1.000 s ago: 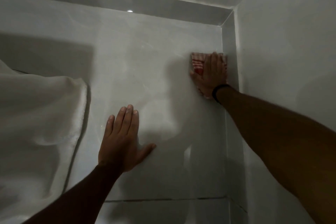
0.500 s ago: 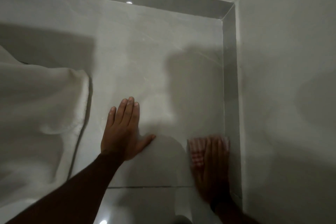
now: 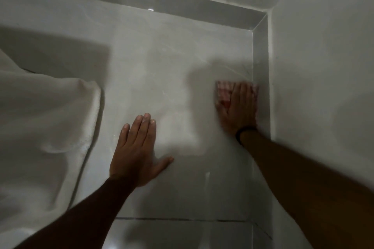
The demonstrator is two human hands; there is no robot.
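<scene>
A pale glossy tiled floor (image 3: pixel 182 62) fills the middle of the head view. My right hand (image 3: pixel 239 110) presses a red-and-white checked cloth (image 3: pixel 223 93) flat on the tile, close to the skirting strip at the right wall. Its fingers lie straight over the cloth, and a dark band circles the wrist. My left hand (image 3: pixel 137 151) rests flat on the bare tile at centre, fingers straight and together, thumb spread out to the right.
A white draped fabric (image 3: pixel 44 133) covers the left side, its edge close to my left hand. A grey skirting strip (image 3: pixel 261 79) lines the far and right walls, meeting in the top right corner. A dark grout line (image 3: pixel 182 218) crosses the near floor.
My right hand with the cloth slid toward me along the right skirting, then back away to mid-height. My left hand has stayed planted on the tile.
</scene>
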